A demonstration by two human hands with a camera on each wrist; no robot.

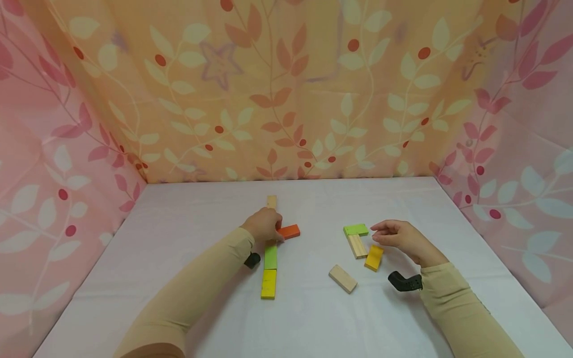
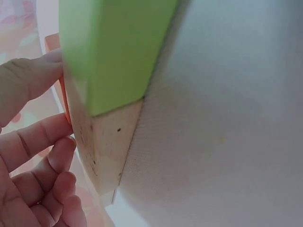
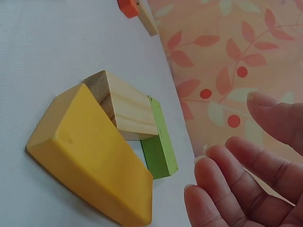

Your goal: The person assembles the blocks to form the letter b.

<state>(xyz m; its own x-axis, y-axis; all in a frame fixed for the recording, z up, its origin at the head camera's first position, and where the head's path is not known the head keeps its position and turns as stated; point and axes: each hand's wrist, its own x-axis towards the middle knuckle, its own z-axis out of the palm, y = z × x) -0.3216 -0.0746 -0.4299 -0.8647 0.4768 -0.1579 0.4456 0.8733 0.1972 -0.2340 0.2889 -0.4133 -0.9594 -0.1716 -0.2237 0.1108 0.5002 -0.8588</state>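
Note:
My left hand [image 1: 263, 224] pinches an orange block [image 1: 288, 231] between thumb and forefinger, its end against the side of a row of blocks. That row runs away from me: a yellow block [image 1: 268, 284], a green block [image 1: 270, 256], and plain wood at the far end [image 1: 271, 201]; my hand covers part of it. In the left wrist view the green block [image 2: 120, 52] meets a plain wooden block [image 2: 116, 142]. My right hand [image 1: 405, 241] hovers with loosely bent fingers and holds nothing. Nearest to it are a light green block [image 1: 356, 229], a plain wooden block [image 1: 357, 246] and an orange-yellow block [image 1: 374, 257].
A loose plain wooden block [image 1: 342, 279] lies on the white tabletop [image 1: 201, 318] between the row and the right-hand group. Patterned curtains [image 1: 286, 89] stand behind the table and at both sides. A black wrist device [image 1: 404, 282] sits at my right cuff, another [image 1: 252, 260] at the left.

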